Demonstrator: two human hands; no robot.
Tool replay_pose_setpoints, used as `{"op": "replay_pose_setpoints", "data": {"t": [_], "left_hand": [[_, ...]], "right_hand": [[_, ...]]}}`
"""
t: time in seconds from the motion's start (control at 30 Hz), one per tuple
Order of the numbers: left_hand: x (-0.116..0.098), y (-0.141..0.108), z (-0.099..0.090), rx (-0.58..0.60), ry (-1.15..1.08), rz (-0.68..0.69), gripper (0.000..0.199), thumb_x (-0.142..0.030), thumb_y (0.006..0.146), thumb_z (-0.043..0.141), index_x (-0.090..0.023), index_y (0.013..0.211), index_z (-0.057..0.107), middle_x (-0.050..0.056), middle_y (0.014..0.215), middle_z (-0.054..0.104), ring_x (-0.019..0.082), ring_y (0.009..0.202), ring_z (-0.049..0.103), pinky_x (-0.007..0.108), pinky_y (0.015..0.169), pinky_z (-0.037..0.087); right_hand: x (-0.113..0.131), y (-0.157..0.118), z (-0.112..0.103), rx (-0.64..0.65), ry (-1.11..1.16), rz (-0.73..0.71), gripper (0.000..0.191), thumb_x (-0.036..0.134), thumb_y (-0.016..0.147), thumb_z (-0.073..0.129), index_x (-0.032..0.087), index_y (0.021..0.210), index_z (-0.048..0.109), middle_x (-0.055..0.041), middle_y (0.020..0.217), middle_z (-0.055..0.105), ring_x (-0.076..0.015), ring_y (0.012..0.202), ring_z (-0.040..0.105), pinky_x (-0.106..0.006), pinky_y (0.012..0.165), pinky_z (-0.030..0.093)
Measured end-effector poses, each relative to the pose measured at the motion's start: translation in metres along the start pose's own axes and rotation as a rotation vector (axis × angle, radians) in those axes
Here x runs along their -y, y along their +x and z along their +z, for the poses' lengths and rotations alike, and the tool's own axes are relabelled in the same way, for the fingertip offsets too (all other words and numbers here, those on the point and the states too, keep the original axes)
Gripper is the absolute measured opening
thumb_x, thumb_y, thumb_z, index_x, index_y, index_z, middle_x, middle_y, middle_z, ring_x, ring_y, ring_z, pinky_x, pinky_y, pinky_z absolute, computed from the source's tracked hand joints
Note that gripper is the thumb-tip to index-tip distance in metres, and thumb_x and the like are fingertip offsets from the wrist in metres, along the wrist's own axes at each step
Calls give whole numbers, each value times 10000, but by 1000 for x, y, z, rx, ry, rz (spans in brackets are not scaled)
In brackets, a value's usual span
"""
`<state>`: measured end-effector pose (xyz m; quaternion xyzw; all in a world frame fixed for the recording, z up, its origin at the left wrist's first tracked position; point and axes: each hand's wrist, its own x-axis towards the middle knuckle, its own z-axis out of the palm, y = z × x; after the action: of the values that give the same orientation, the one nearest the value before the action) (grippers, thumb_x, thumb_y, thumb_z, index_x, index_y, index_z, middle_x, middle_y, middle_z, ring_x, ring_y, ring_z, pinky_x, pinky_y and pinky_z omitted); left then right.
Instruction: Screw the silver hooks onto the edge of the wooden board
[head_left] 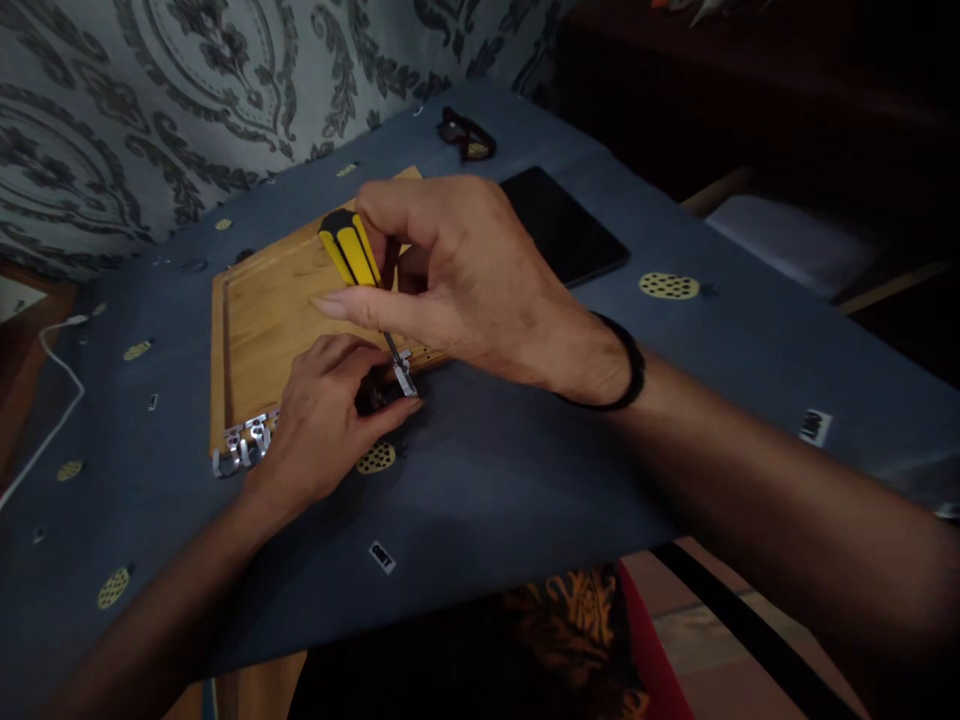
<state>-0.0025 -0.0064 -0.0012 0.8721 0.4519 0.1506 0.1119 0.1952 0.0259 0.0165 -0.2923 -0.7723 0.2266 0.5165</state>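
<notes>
Head view: the right hand [480, 280] grips a yellow-and-black screwdriver [349, 250], its tip at a metal hook [405, 377]. The left hand's [319, 415] thumb and fingers pinch that hook at the wooden board's [289, 320] edge.

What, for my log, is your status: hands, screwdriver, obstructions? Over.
Right hand gripping screwdriver, tip down at metal hook. Left hand holding hook against wooden board edge. Glasses and dark slab off beyond, not blocking.
</notes>
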Motion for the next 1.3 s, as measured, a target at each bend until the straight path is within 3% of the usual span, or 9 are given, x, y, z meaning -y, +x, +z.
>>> {"op": "replay_pose_setpoints", "data": {"t": [0.17,0.3,0.6,0.87,1.03,1.3], "left_hand": [[2,-1,0,-1,9,-2,219,-365,903,796,-281,1090,719,59,1065,758,343,1105,695,556,991,550],[2,-1,1,-9,13,1,233,-369,898,806,-270,1092,723,55,1056,763,334,1087,697,544,988,550],[1,0,1,7,22,-8,220,-358,899,802,-262,1083,728,54,1042,753,331,1088,691,530,992,548],[1,-1,2,-25,28,13,209,-347,901,801,-247,1068,725,58,1022,757,329,1061,687,526,971,544],[1,-1,3,-23,9,6,220,-338,905,792,-238,1089,727,63,1020,753,342,1076,689,543,988,539],[2,-1,2,-13,9,-2,205,-351,914,784,-265,1087,714,57,1047,761,341,1089,696,545,992,539]], "right_hand": [[14,0,-1,-133,-93,-6,537,692,1037,433,263,734,322,25,726,414,-124,620,346,-332,638,383],[23,0,-2,-210,-109,-26,526,668,1058,444,269,753,285,32,735,352,-133,653,350,-328,703,405],[7,-2,5,-190,-56,-46,493,592,1052,502,269,734,308,29,711,369,-135,630,313,-351,626,339],[5,-3,6,-136,-97,39,549,730,987,491,268,723,353,3,700,450,-166,632,387,-362,615,365],[2,-3,6,-102,-104,54,529,704,988,539,261,735,396,2,719,503,-154,633,427,-360,620,390],[5,-3,-2,47,46,53,510,692,981,611,236,787,488,21,775,520,-102,664,446,-297,585,403]]}}
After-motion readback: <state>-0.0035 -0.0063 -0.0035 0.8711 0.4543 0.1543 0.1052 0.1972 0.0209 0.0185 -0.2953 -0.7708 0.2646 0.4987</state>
